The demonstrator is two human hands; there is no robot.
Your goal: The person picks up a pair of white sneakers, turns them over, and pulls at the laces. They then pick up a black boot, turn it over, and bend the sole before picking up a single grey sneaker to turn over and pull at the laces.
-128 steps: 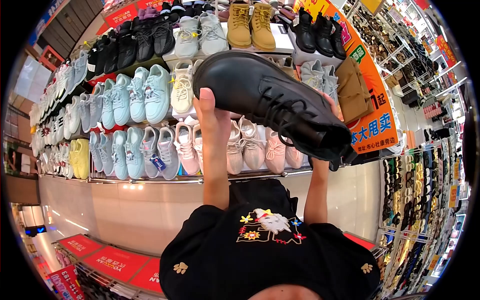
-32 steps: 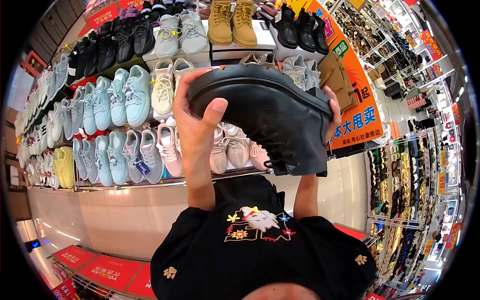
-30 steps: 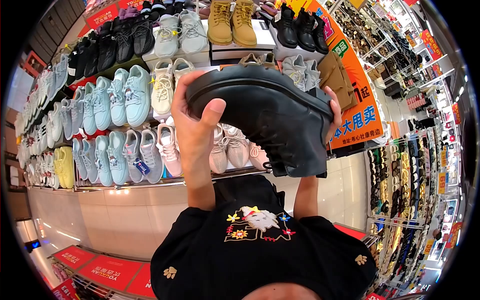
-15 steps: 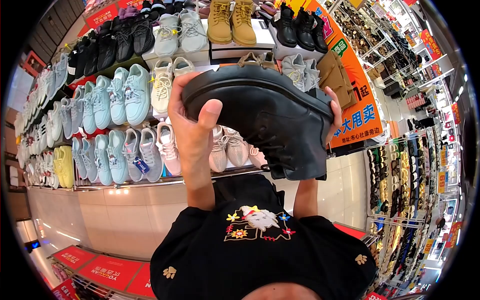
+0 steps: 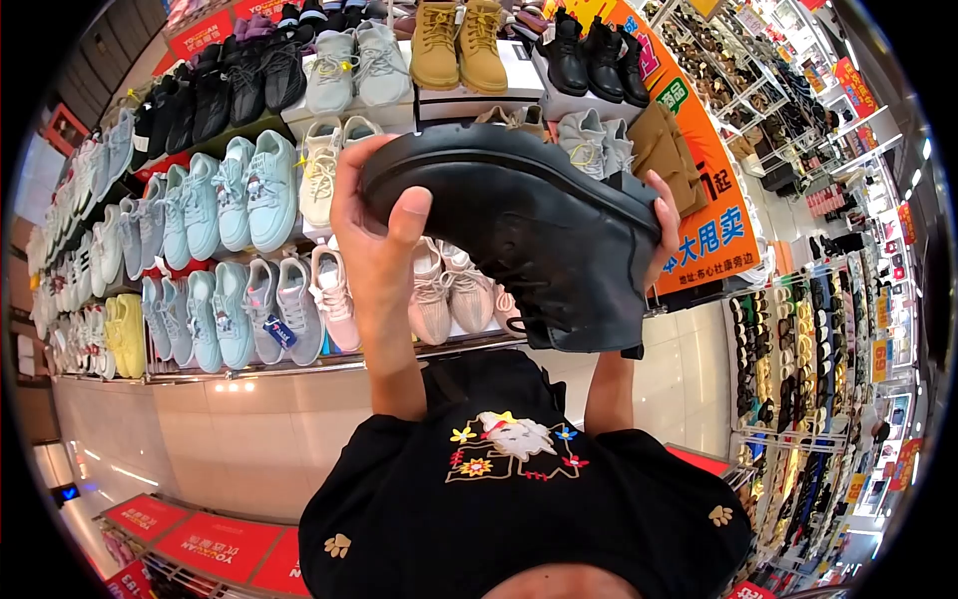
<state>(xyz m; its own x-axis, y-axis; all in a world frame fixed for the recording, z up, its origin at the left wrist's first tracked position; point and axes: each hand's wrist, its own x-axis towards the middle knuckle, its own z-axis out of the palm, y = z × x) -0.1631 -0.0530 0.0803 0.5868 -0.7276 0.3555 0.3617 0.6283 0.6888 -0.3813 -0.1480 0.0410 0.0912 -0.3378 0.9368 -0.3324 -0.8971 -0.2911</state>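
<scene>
A black lace-up boot (image 5: 529, 230) is held up in front of me, turned on its side with the thick sole uppermost and the opening low. My left hand (image 5: 374, 220) grips the toe end, thumb on the upper and fingers behind the sole. At the heel end, my right hand (image 5: 661, 225) is wrapped round the boot; its palm and part of its fingers are hidden behind it. Dark laces hang along the boot's lower edge. Behind it, a pair of pink sneakers (image 5: 449, 295) is partly covered.
A tiered display of shoes stands in front, with light-blue sneakers (image 5: 269, 190), tan boots (image 5: 436, 45) and small black boots (image 5: 565, 62). An orange sign (image 5: 704, 190) leans at the right. Farther right is a sandal rack (image 5: 788, 379); red signs (image 5: 210, 549) lie low left.
The boot has tilted slightly and its ankle end has shifted a little to the left, with both hands still on it. The display looks the same.
</scene>
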